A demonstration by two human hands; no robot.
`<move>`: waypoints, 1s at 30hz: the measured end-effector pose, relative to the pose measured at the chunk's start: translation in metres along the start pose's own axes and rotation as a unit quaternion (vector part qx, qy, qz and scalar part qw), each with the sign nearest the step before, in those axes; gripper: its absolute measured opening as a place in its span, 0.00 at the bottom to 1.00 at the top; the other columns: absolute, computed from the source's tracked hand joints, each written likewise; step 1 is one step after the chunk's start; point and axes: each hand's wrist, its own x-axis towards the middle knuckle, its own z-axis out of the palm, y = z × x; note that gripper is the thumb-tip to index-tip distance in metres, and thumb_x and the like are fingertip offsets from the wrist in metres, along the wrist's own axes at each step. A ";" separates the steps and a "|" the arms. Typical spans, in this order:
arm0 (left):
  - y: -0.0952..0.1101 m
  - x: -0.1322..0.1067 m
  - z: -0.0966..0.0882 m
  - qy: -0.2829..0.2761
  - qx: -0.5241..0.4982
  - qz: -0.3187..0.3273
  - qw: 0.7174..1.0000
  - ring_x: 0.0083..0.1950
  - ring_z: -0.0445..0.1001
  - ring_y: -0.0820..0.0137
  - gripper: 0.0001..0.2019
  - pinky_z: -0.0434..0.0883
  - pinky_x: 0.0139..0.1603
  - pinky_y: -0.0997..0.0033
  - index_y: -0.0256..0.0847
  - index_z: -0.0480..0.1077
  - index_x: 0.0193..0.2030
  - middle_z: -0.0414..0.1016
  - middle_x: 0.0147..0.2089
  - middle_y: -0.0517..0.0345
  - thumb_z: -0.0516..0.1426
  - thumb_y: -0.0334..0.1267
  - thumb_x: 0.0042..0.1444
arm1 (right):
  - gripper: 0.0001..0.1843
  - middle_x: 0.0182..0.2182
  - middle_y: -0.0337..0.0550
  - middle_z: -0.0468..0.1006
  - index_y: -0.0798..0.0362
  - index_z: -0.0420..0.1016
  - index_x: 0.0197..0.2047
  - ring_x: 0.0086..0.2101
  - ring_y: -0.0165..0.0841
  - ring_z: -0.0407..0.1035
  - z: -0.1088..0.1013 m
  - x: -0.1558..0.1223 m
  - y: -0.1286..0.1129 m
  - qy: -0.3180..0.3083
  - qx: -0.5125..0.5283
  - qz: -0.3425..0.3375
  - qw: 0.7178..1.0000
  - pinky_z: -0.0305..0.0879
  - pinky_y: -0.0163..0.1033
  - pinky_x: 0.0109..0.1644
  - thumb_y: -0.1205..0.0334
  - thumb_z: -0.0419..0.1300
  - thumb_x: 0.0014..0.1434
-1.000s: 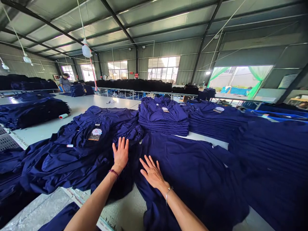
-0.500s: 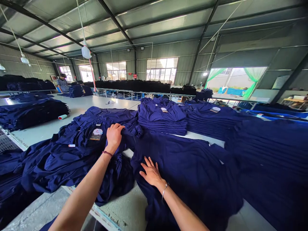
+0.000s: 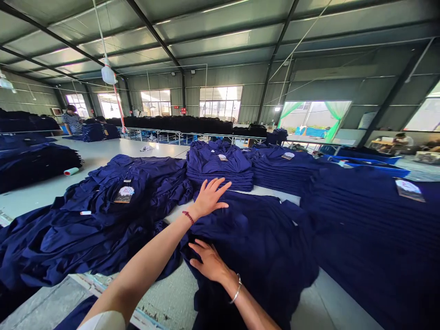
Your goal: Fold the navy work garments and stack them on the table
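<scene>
- Left hand (image 3: pixel 210 200) has come across from the rumpled heap (image 3: pixel 65 240) since the earlier frame, where it was gripping cloth; it is now over the far left part of the spread navy garment (image 3: pixel 264 238).
- Left hand state: fingers extended and fanned, palm down, grasping nothing. Cannot tell whether it presses the cloth or sits just above it. Dark red beaded bracelet (image 3: pixel 188 217) at that wrist.
- Right hand (image 3: pixel 209 264) lies nearer the wearer, on the left side of the same garment, fingers loosely spread, no cloth clenched. Silver bangle (image 3: pixel 236 289) at the wrist.
- Spread garment lies on the pale bench (image 3: pixel 165 293), between the heap on the left and a large navy stack (image 3: pixel 364 220) on the right.
- Heap bears a printed hang tag (image 3: pixel 124 194); another tag (image 3: pixel 410 189) shows on the large stack.
- Just beyond the spread garment: a neat folded stack (image 3: pixel 220 176), with a second folded stack (image 3: pixel 283 172) beside it on the right.
- Far left of the bench: a spool (image 3: pixel 71 171) on its side, next to a dark pile (image 3: pixel 34 165).
- Background left: a person in a striped top (image 3: pixel 71 121).
</scene>
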 end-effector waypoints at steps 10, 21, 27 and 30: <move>-0.023 -0.096 0.099 -0.280 -0.134 -0.076 0.948 0.72 0.56 0.57 0.32 0.50 0.72 0.47 0.47 0.61 0.68 0.60 0.72 0.51 0.61 0.46 0.56 | 0.25 0.68 0.49 0.59 0.49 0.70 0.62 0.67 0.45 0.50 -0.045 -0.040 0.091 0.267 -0.197 0.156 0.930 0.45 0.50 0.71 0.62 0.53 0.62; -0.043 -0.118 0.099 -0.187 -0.145 -0.144 0.961 0.71 0.58 0.69 0.38 0.54 0.73 0.66 0.47 0.62 0.68 0.64 0.69 0.63 0.46 0.20 0.49 | 0.23 0.47 0.47 0.76 0.48 0.73 0.54 0.49 0.41 0.71 -0.107 -0.080 0.213 0.398 -0.042 0.292 0.869 0.64 0.44 0.58 0.63 0.57 0.53; -0.053 -0.130 0.088 -0.172 -0.097 -0.215 0.956 0.74 0.52 0.68 0.43 0.54 0.73 0.63 0.46 0.57 0.71 0.57 0.73 0.60 0.46 0.18 0.45 | 0.29 0.48 0.48 0.76 0.50 0.73 0.53 0.50 0.42 0.70 -0.125 -0.089 0.231 0.465 0.106 0.304 0.825 0.65 0.44 0.58 0.53 0.64 0.46; -0.051 -0.135 0.086 -0.227 -0.053 -0.176 0.956 0.76 0.46 0.69 0.46 0.48 0.75 0.57 0.50 0.57 0.71 0.56 0.74 0.62 0.46 0.17 0.42 | 0.35 0.47 0.48 0.79 0.50 0.73 0.55 0.49 0.42 0.72 -0.119 -0.096 0.231 0.400 0.178 0.322 0.839 0.67 0.44 0.55 0.44 0.65 0.46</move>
